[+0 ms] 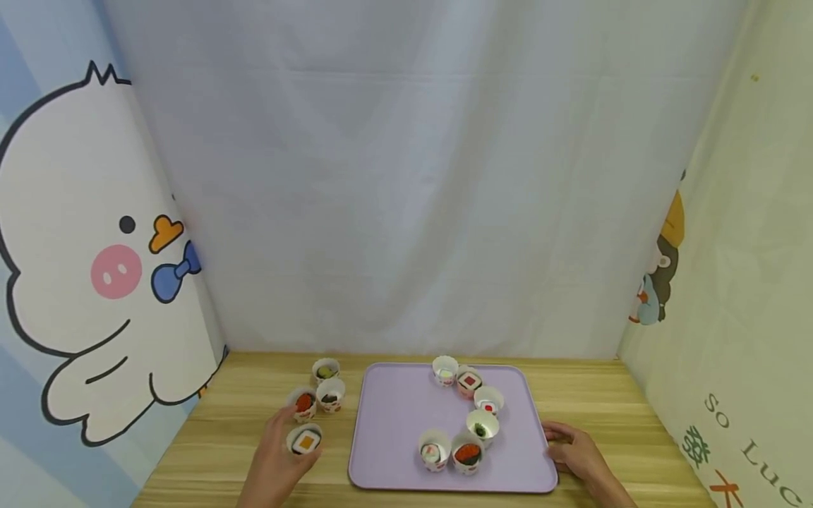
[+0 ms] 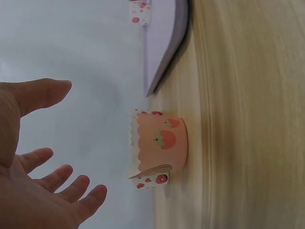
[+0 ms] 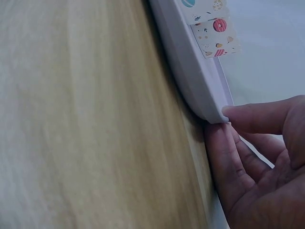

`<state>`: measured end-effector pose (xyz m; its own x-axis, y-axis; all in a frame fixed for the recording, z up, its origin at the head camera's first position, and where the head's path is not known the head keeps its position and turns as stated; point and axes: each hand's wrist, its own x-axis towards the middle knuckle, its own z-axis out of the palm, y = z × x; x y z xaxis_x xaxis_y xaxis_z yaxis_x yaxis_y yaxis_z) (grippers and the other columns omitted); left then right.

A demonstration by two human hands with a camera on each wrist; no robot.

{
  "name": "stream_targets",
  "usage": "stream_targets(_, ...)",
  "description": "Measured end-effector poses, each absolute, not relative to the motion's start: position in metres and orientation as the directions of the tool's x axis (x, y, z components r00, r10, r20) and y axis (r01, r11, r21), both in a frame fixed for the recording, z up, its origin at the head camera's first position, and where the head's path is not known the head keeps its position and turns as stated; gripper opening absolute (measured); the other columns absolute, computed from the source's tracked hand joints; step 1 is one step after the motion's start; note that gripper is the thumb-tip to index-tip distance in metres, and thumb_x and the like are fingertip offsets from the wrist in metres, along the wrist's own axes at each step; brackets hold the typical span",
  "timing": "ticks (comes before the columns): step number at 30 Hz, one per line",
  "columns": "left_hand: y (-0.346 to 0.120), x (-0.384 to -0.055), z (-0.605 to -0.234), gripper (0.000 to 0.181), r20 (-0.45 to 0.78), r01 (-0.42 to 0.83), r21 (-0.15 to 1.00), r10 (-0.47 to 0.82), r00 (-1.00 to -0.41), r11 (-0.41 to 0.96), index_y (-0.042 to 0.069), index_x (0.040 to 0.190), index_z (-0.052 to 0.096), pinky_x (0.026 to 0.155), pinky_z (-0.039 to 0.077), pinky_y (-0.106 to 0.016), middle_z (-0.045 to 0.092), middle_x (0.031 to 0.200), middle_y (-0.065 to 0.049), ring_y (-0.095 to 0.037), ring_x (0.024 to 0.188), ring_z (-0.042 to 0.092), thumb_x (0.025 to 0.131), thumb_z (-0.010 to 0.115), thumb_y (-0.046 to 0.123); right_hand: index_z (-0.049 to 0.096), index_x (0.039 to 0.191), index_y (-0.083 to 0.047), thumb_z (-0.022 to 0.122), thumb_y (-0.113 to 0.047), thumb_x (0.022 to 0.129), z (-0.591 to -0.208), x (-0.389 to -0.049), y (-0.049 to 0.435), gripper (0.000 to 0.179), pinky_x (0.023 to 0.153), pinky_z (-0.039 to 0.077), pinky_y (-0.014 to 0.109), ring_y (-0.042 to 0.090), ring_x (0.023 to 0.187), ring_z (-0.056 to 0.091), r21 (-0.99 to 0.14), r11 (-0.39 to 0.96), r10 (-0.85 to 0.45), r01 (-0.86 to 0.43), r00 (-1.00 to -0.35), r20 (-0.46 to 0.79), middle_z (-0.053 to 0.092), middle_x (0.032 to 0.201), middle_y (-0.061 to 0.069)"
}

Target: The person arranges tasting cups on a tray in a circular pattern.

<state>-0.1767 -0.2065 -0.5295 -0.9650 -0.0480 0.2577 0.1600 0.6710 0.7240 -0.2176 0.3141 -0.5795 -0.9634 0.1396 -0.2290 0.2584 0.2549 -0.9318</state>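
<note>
My left hand [image 1: 274, 458], thumb and fingers spread apart, is at the left cluster of small paper baking cups. Nearest to it is the front cup [image 1: 305, 440], holding a square white sushi piece with an orange centre. In the left wrist view, a pink strawberry-print cup [image 2: 162, 143] stands beyond the fingers, with nothing in the hand. My right hand [image 1: 576, 451] holds the right edge of the lavender tray [image 1: 394, 423]. The right wrist view shows the thumb on top of the tray's rim [image 3: 214, 109] and fingers below, pinching it.
Behind the front left cup stand a cup with red-topped sushi [image 1: 305, 403], one with a dark piece [image 1: 331, 395] and one with a green piece [image 1: 327, 371]. Several sushi-filled cups curve along the tray's right half, including a red-topped one [image 1: 468, 453]. A white curtain [image 1: 419, 212] hangs behind the wooden table [image 1: 209, 451].
</note>
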Motion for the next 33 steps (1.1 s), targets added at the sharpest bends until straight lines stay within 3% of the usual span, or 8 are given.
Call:
stream_targets(6,-0.216,-0.181,-0.541,0.094,0.093,0.019,0.762,-0.081,-0.992,0.647,0.000,0.147,0.034,0.101,0.041,-0.064,0.038,0.145,-0.028,-0.046,0.132,0.042,0.078,0.078,0.048,0.053,0.132,0.011,0.061,0.013,0.073,-0.582,-0.218,0.313,0.060,0.068,0.059,0.036,0.020,0.083,0.065,-0.938,0.233,0.140,0.258,-0.963,-0.230,0.064,0.108,0.015)
stream_targets(9,-0.218,-0.184,-0.544,0.094,0.027,-0.040,0.772,-0.096,-0.995,0.634,0.000,0.148,0.033,0.101,0.042,-0.062,0.039,0.145,-0.028,-0.045,0.130,0.044,0.078,0.079,0.046,0.052,0.132,0.011,0.061,0.014,0.073,-0.582,-0.217,0.313,0.060,0.068,0.059,0.036,0.020,0.083,0.064,-0.938,0.232,0.140,0.258,-0.963,-0.231,0.063,0.109,0.015)
stream_targets(15,-0.222,-0.190,-0.557,0.085,0.057,0.003,0.769,-0.063,-0.996,0.639,-0.007,0.143,0.038,0.099,0.044,-0.060,0.045,0.138,-0.033,-0.047,0.123,0.050,0.077,0.082,0.025,0.052,0.133,0.011,0.061,0.012,0.073,-0.580,-0.217,0.313,0.060,0.068,0.058,0.035,0.019,0.083,0.064,-0.934,0.249,0.137,0.256,-0.964,-0.228,0.063,0.110,0.017)
stream_targets(19,-0.224,-0.193,-0.567,0.082,0.067,0.025,0.784,-0.044,-0.997,0.620,-0.005,0.141,0.041,0.100,0.043,-0.062,0.050,0.135,-0.031,-0.047,0.123,0.051,0.073,0.084,0.017,0.051,0.133,0.012,0.061,0.013,0.074,-0.577,-0.217,0.313,0.059,0.067,0.058,0.035,0.018,0.082,0.063,-0.934,0.255,0.126,0.250,-0.966,-0.225,0.062,0.112,0.019)
stream_targets(33,-0.224,-0.204,-0.579,0.079,0.059,0.011,0.753,-0.051,-0.997,0.658,0.000,0.138,0.047,0.092,0.049,-0.052,0.062,0.126,-0.023,-0.036,0.111,0.061,0.071,0.086,0.015,0.051,0.133,0.012,0.060,0.013,0.075,-0.579,-0.218,0.313,0.059,0.068,0.058,0.036,0.020,0.085,0.064,-0.932,0.260,0.138,0.252,-0.965,-0.223,0.062,0.114,0.022)
